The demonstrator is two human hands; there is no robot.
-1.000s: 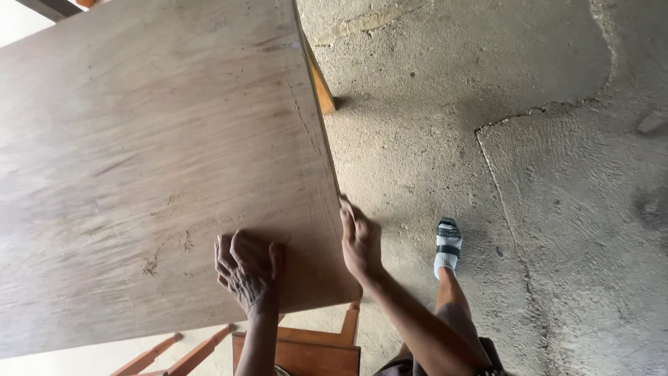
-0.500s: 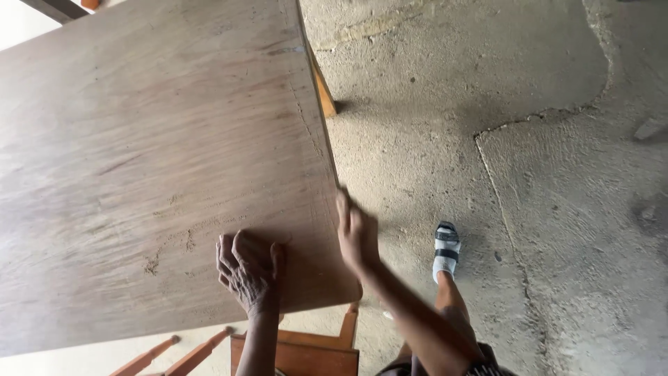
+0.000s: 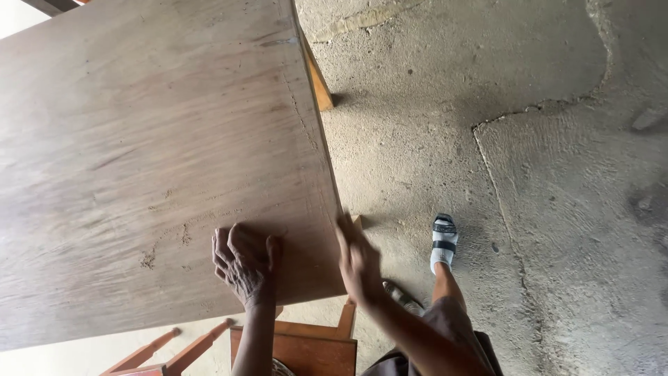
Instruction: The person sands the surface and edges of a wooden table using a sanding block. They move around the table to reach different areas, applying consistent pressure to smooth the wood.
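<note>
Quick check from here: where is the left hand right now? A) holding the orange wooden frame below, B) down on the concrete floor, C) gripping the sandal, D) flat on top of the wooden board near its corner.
D: the left hand lies with curled fingers on the wooden board near its near corner, while the right hand is at the board's side edge.

My right hand [image 3: 358, 261] is smeared by motion, so I cannot tell whether its fingers touch the plywood sheet [image 3: 153, 160] at the edge. The sheet runs off the left and top of my view and hides whatever carries it, except one wooden leg [image 3: 319, 83]. Below, the orange wooden frame [image 3: 299, 348] is cut off, and both my forearms leave the picture.
</note>
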